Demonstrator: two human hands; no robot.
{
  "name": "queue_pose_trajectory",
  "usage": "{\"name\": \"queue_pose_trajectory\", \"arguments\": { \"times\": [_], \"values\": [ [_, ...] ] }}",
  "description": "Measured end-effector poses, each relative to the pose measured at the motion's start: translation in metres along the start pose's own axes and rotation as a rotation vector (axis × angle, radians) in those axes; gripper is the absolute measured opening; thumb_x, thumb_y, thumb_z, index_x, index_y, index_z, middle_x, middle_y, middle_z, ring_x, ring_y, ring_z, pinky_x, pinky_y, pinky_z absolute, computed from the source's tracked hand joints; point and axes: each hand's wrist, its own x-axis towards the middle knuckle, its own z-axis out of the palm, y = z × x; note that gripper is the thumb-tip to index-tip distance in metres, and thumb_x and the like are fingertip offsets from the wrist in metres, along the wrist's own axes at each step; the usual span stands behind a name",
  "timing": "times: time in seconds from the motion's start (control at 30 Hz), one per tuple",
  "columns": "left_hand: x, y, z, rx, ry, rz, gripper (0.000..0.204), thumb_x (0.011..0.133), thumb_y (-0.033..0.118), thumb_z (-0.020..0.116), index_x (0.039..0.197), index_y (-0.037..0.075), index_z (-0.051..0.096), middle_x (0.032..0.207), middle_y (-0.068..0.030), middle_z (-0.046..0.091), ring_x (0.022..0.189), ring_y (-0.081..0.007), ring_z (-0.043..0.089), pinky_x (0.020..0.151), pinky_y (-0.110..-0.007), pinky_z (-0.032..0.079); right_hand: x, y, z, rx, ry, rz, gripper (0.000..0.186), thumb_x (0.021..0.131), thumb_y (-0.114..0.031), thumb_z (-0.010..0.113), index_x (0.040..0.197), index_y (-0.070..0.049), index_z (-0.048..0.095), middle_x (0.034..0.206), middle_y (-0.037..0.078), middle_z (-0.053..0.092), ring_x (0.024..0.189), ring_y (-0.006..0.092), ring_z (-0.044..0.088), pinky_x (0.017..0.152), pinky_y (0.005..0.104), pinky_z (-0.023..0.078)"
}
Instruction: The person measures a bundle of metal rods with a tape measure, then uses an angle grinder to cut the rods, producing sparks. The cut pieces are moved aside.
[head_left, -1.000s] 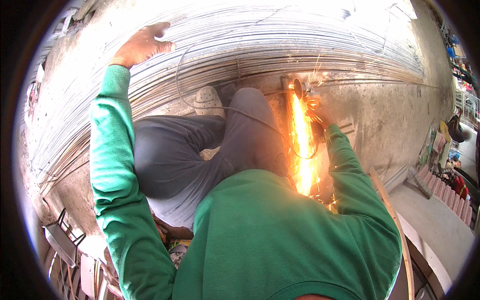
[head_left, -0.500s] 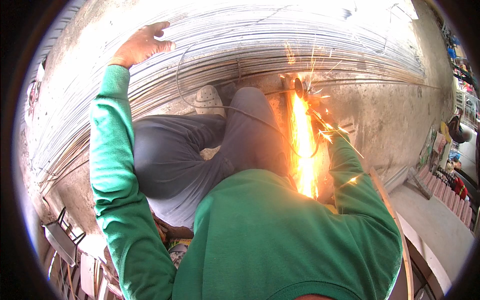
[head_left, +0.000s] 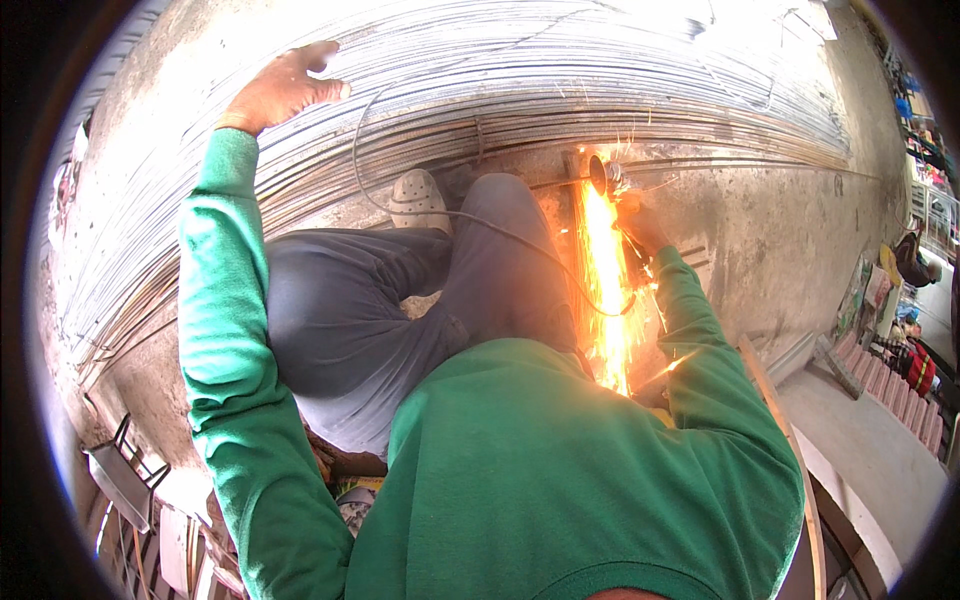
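Note:
My right hand (head_left: 645,226) is closed around an angle grinder (head_left: 617,180), whose body is partly hidden by glare. Its round disc (head_left: 598,174) meets the near edge of a wide bundle of thin metal rods (head_left: 400,140); the exact contact is lost in the brightness. A dense stream of orange sparks (head_left: 605,290) shoots from the disc back toward my body. At the upper left my left hand (head_left: 284,90) is held over the rods, thumb and fingers apart and nothing in it. Whether it touches them I cannot tell.
A dark power cord (head_left: 480,217) loops over the rods and my bent knee (head_left: 505,215). My light clog (head_left: 416,195) stands close to the rods. At the lower left is a small metal stand (head_left: 125,480); a wooden edge (head_left: 785,430) runs by my right elbow.
The spark stream has thinned around my right hand, which now shows more plainly. Fewer sparks fly up beyond the disc. My left hand has stayed in place.

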Motion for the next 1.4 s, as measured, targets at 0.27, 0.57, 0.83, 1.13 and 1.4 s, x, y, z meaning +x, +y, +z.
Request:
{"name": "queue_pose_trajectory", "arguments": {
  "times": [0.27,0.57,0.83,1.13,1.4],
  "values": [
    [0.001,-0.002,0.000,0.016,0.003,0.000,0.091,0.067,0.058,0.078,0.137,0.007,0.050,0.126,-0.0246,0.058,0.114,-0.0393,0.058,0.099,-0.043,0.045,-0.014,-0.030,-0.001,-0.158,-0.039,0.081,0.026,0.077,-0.010,0.069,0.100,0.001,0.064,0.088,0.007,0.066,0.077,0.0153,0.061,0.065,0.0326,0.049],
    [0.006,0.004,0.000,0.030,-0.001,0.024,0.091,0.068,0.059,0.077,0.137,0.007,0.049,0.126,-0.0252,0.057,0.114,-0.0402,0.058,0.099,-0.044,0.045,-0.004,0.001,-0.006,0.201,-0.067,-0.019,0.035,0.071,-0.020,0.078,0.095,0.002,0.065,0.079,0.007,0.067,0.070,0.0167,0.062,0.064,0.0314,0.050],
    [-0.003,0.002,0.000,0.074,-0.002,-0.005,0.080,0.076,0.049,0.076,0.140,0.010,0.047,0.127,-0.0216,0.057,0.107,-0.0327,0.062,0.094,-0.040,0.048,-0.023,-0.011,-0.002,0.103,-0.059,-0.028,0.032,0.074,-0.020,0.077,0.096,0.001,0.066,0.079,0.006,0.067,0.070,0.0161,0.062,0.063,0.0312,0.050],
    [0.000,-0.001,-0.003,0.039,-0.005,0.012,0.086,0.070,0.055,0.077,0.137,0.008,0.050,0.126,-0.0241,0.058,0.113,-0.0388,0.059,0.098,-0.043,0.046,-0.017,-0.013,-0.001,0.067,-0.040,-0.005,0.029,0.078,-0.020,0.075,0.097,0.000,0.067,0.079,0.006,0.067,0.069,0.0154,0.062,0.063,0.0309,0.050],
    [0.002,-0.002,-0.001,0.062,-0.013,0.018,0.083,0.074,0.051,0.076,0.139,0.008,0.048,0.126,-0.0221,0.058,0.106,-0.0338,0.063,0.091,-0.040,0.049,-0.026,-0.016,0.000,0.058,-0.053,-0.005,0.026,0.081,-0.019,0.073,0.098,-0.001,0.067,0.079,0.006,0.068,0.069,0.0148,0.062,0.062,0.0306,0.050]
  ]
}}
